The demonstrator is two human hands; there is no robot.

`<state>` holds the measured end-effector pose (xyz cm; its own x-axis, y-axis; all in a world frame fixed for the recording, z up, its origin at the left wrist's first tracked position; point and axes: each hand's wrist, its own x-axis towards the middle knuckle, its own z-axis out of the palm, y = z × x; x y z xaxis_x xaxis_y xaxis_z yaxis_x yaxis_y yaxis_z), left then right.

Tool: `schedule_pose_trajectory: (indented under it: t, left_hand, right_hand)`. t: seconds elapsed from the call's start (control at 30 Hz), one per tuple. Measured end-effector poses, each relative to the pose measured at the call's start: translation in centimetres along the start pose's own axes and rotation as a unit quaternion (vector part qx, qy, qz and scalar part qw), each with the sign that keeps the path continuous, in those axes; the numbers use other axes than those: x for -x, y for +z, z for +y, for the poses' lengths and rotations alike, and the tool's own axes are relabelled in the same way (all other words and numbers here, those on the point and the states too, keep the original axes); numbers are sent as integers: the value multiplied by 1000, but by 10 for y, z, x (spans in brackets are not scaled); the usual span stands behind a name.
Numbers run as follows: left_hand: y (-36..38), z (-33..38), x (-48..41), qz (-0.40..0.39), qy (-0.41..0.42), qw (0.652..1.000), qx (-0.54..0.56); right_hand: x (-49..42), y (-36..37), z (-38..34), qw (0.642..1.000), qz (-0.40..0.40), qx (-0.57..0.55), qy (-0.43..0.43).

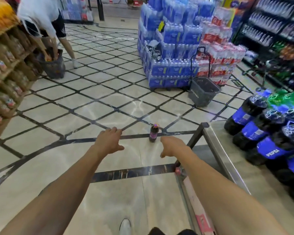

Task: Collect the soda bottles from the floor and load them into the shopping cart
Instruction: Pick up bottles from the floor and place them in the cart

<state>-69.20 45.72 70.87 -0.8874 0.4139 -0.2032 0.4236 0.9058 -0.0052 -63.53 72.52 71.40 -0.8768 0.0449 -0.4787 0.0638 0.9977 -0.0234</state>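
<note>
A small dark plastic soda bottle with a purple label (pixel 154 133) stands in the middle, its print too small to read. The right hand (pixel 172 146) shows only its back; its fingers are hidden. A red-capped bottle (pixel 178 170) hides mostly behind the right forearm (pixel 210 184). Stacked blue-labelled cola bottles (pixel 261 143) run off the right edge

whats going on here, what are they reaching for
A person reaches both arms forward in a shop aisle. The left hand and right hand are open and empty, either side of a small dark soda bottle standing upright on the tiled floor, not yet touched. A grey basket stands further off beside stacked water packs. Another person bends over a second basket.
</note>
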Motion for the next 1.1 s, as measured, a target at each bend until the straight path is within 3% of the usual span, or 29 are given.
schedule_pose_trajectory:
  t: [0.37,0.63,1.1]
  left_hand:
    - [-23,-37,-175,-25,22,999,6]
    - [-61,-18,-323,-28,57,997,-38]
    - [-52,-21,-560,-86,124,987,-53]
  right_hand:
    - [-147,-55,27,998,-18,-42,38]
    - [-246,-112,100,991,-16,-109,75]
    - [-415,-132,175,971,-76,-178,141]
